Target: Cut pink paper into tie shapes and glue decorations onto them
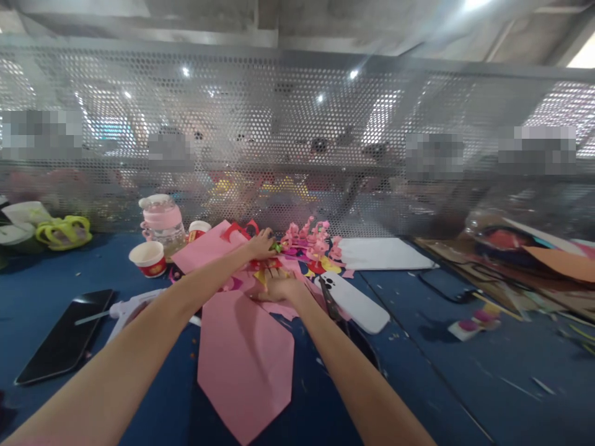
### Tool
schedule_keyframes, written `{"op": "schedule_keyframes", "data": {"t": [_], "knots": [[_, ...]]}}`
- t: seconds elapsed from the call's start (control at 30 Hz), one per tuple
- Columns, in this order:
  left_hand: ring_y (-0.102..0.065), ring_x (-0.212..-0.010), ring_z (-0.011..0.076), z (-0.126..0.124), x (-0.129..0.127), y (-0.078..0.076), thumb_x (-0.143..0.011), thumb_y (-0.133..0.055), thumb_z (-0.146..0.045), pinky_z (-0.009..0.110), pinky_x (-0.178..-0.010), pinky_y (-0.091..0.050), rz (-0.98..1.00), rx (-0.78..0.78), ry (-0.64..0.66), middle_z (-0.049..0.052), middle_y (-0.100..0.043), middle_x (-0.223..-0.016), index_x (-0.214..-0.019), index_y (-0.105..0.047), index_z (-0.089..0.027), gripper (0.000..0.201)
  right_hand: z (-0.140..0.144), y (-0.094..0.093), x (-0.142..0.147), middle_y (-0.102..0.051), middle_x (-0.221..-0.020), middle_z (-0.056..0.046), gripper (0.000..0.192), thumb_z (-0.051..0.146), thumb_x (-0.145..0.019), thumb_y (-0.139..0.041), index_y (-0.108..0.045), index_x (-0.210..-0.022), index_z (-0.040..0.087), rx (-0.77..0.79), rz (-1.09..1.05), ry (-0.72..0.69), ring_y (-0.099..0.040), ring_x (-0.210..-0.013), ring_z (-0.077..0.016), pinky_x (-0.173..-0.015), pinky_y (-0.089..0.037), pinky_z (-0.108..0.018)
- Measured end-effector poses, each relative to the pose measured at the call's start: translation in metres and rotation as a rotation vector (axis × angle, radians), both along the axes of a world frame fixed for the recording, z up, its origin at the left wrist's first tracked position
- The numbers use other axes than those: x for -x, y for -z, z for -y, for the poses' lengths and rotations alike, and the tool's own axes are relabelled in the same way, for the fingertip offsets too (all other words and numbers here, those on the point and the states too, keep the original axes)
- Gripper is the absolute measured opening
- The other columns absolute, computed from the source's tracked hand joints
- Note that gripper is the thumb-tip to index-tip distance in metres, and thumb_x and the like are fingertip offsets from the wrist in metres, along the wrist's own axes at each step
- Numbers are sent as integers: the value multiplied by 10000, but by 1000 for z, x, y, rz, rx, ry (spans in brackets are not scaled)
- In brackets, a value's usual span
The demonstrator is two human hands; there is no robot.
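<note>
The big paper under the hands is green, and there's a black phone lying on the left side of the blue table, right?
Not quite. The head view shows the big paper under the hands is pink, not green. The black phone does lie on the left of the blue table.

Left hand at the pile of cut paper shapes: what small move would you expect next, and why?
Probably a pinch and lift of one small piece. The left hand reaches far forward with its fingers on the heap of pink and red paper cut-outs, while the right hand lies flat on the pink paper sheet, seemingly steadying it. Whether anything is already pinched cannot be told.
</note>
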State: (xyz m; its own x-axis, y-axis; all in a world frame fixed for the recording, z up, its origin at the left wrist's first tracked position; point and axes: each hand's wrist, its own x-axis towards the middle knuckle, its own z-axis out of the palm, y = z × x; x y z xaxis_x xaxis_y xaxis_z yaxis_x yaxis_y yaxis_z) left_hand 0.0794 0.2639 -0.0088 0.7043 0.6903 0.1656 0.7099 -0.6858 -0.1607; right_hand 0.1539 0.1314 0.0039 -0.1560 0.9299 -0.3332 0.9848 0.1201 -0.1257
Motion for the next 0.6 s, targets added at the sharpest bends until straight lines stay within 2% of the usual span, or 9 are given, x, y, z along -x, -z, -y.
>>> {"op": "schedule_keyframes", "data": {"t": [0.13, 0.27, 0.43, 0.6], "knots": [[-422, -1130, 227, -5, -3, 4, -794, -458, -334, 307, -917, -371, 15, 51, 18, 131, -426, -1237, -1161, -481, -110, 430, -2, 3, -1, -122, -1454, -168, 875, 606, -730, -397, -132, -1391, 97, 10, -13, -37, -119, -1331, -276, -1056, -123, -471], [-418, -1131, 244, -7, -3, 4, -776, -483, -349, 322, -936, -356, 32, 67, 16, 141, -444, -1219, -1147, -489, -103, 445, 1, -2, 1, -161, -1444, -177, 826, 573, -739, -417, -186, -1380, 106, 9, -3, -34, -146, -1325, -283, -1054, -130, -475], [-443, -1104, 249, -6, 0, 7, -790, -459, -355, 339, -905, -378, 29, 68, 9, 144, -470, -1186, -1168, -467, -111, 450, 4, -9, 3, -172, -1439, -185, 873, 578, -720, -444, -163, -1381, 83, 18, 4, -16, -164, -1319, -286, -1049, -158, -483], [-444, -1086, 248, -9, 1, 6, -783, -475, -384, 364, -912, -368, 19, 47, 24, 134, -514, -1126, -1124, -494, -111, 437, 4, -7, 2, -174, -1433, -204, 889, 587, -725, -442, -150, -1382, 63, 13, -5, -16, -163, -1317, -296, -1044, -155, -491]]}}
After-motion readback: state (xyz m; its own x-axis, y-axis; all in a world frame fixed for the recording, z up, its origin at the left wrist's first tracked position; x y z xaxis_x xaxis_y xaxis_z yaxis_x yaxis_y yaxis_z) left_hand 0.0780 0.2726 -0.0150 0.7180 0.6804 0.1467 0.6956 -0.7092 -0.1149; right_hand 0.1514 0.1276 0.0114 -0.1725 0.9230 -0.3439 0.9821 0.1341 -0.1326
